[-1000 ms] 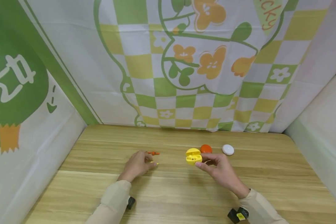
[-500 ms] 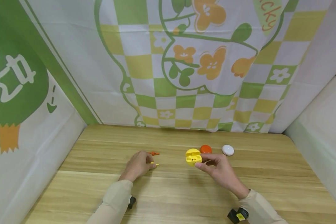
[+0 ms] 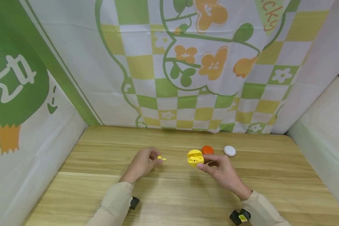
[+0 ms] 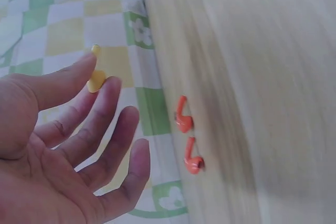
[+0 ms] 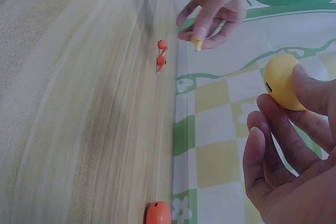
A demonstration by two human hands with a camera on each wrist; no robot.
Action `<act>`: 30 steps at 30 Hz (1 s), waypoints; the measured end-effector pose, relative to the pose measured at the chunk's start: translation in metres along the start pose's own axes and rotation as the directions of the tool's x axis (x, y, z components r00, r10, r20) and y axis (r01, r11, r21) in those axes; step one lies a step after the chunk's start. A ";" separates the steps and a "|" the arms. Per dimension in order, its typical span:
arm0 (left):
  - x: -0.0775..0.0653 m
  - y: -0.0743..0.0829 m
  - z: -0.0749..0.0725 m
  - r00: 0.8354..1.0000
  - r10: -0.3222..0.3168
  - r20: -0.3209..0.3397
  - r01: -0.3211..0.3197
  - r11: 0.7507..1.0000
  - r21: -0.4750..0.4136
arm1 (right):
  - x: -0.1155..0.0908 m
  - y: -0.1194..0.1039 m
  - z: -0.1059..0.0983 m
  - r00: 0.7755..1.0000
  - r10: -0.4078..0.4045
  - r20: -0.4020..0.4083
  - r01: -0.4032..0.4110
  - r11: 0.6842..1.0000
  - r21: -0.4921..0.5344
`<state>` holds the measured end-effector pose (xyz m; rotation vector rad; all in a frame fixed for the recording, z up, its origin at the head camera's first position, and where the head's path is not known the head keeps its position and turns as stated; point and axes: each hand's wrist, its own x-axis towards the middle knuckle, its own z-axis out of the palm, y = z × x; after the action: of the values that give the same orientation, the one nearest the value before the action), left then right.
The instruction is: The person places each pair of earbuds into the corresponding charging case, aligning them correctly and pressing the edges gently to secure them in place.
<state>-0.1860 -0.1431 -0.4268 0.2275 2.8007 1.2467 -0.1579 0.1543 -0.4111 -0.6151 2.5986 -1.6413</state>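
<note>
Between thumb and fingertips, my left hand (image 3: 141,164) pinches a yellow earbud (image 4: 96,81) by its stem, held up above the table. My right hand (image 3: 226,174) grips a round yellow earbud case (image 3: 194,164), its lid tipped up and its inside facing me in the head view. The case's smooth back (image 5: 279,80) shows in the right wrist view, thumb on one side and fingers on the other. A gap separates the earbud from the case. Two orange earbuds (image 4: 184,123) lie on the table near my left hand, which hides them in the head view.
A closed orange case (image 3: 207,150) sits on the wooden table (image 3: 180,194) just behind the yellow case. To its right is a white round case (image 3: 229,151). A patterned cloth (image 3: 186,103) hangs along the table's back edge.
My left hand has lifted the yellow earbud off the table and moved slightly right and away. It now covers the orange earbuds in the head view. My right hand and the yellow case stay put.
</note>
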 end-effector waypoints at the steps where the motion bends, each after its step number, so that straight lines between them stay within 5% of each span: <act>1: 0.000 0.002 0.000 1.000 0.006 -0.004 -0.006 1.000 -0.010 | 0.000 0.000 0.000 1.000 0.000 0.000 0.000 1.000 0.000; 10: -0.005 0.020 -0.003 0.988 0.125 -0.087 -0.133 0.987 -0.088 | 0.000 0.000 0.000 1.000 0.004 0.004 -0.004 1.000 0.000; 17: -0.010 0.034 -0.005 0.953 0.263 -0.153 -0.283 0.950 -0.128 | 0.000 0.000 0.000 1.000 -0.009 -0.003 0.009 1.000 0.000; 25: -0.015 0.049 -0.005 0.947 0.260 -0.191 -0.292 0.941 -0.170 | 0.000 0.000 0.001 1.000 -0.021 -0.011 0.021 0.999 -0.024; 30: -0.019 0.058 -0.005 0.931 0.309 -0.193 -0.343 0.922 -0.177 | 0.001 0.000 0.002 1.000 -0.030 -0.007 0.030 0.999 -0.013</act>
<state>-0.1620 -0.1114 -0.3809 0.6318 2.8145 1.6894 -0.1583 0.1522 -0.4113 -0.6530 2.6193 -1.6394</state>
